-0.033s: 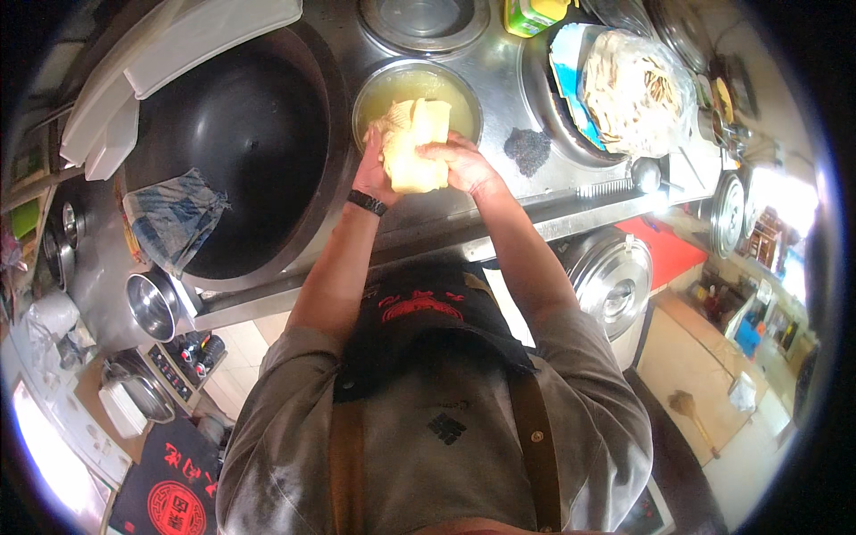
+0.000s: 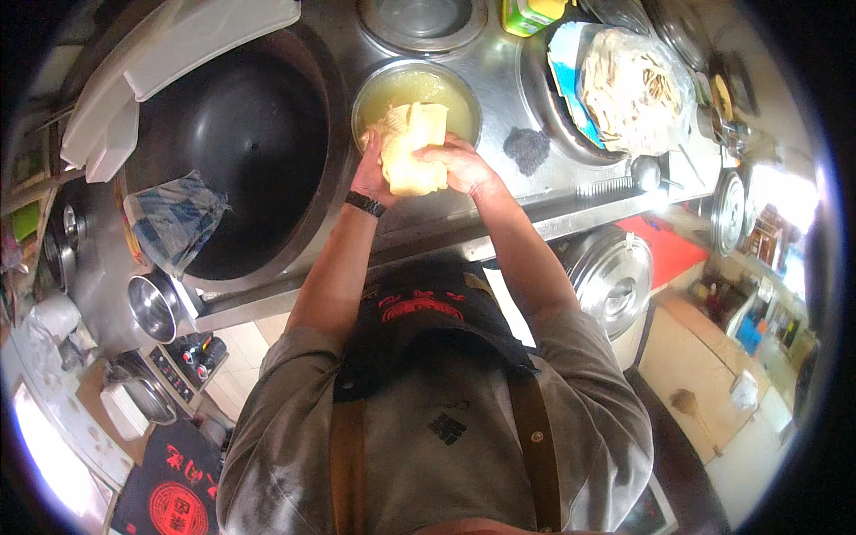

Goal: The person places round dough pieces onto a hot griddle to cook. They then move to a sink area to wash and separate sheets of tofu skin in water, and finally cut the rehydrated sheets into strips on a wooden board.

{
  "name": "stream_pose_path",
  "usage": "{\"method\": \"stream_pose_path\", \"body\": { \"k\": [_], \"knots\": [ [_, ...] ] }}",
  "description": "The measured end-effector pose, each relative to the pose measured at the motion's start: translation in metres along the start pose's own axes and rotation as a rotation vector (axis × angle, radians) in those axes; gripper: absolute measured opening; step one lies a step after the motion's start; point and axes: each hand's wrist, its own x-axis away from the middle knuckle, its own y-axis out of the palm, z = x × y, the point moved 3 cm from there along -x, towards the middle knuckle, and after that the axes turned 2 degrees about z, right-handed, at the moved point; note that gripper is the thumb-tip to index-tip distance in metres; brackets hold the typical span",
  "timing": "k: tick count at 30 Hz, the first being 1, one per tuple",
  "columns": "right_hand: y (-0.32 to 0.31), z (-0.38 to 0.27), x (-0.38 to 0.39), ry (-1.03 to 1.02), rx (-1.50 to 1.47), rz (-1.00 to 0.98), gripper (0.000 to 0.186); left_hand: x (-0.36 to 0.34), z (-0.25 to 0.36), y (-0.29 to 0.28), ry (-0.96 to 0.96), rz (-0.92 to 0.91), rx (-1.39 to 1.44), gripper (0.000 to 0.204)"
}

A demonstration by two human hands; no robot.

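Observation:
Both my hands hold a pale yellow, soft folded sheet (image 2: 415, 147), ridged along its left edge; its exact kind I cannot make out. My left hand (image 2: 375, 171), below a dark wristband, grips the left side. Around the right side my right hand (image 2: 461, 166) is closed, its thumb lying across the front. The sheet is held over the near edge of a round metal basin (image 2: 477, 98) containing cloudy yellowish liquid. Its upper part covers some of the liquid, and most of my fingertips are hidden behind it.
A large black wok (image 2: 250, 143) lies left, with a blue checked cloth (image 2: 177, 218) over its rim. Right of the basin are a dark scouring pad (image 2: 527, 150) and a plastic bag of pale strips (image 2: 629, 94). A lidded metal pot (image 2: 615, 285) stands below the counter's edge.
The folded sheet's top edge has dipped slightly and its lower end bulges a little more. Both hands keep their hold in nearly the same place.

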Motion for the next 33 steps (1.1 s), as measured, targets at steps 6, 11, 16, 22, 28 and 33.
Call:
{"method": "stream_pose_path", "body": {
  "k": [6,11,16,22,28,33],
  "knots": [
    [0.032,-0.001,0.010,-0.184,1.075,-0.060,0.051,0.016,-0.001,-0.022,-0.125,0.086,-0.076,0.053],
    [0.063,0.009,0.031,-0.621,1.657,0.273,0.055,0.011,0.001,-0.051,-0.003,0.076,-0.035,0.048],
    [0.023,0.017,0.048,-0.798,0.938,0.450,0.056,0.021,0.011,-0.050,0.033,0.104,-0.071,0.049],
    [-0.002,0.067,0.046,-0.050,-0.549,-0.020,0.069,0.021,0.005,-0.023,0.081,0.088,-0.155,0.048],
    [0.007,0.040,0.040,-0.263,-0.539,0.051,0.059,0.018,-0.005,-0.010,0.312,0.090,-0.713,0.040],
    [0.007,0.039,0.029,-0.407,-0.326,0.117,0.045,0.025,-0.009,0.027,0.354,0.105,-1.442,0.036]
  ]
}}
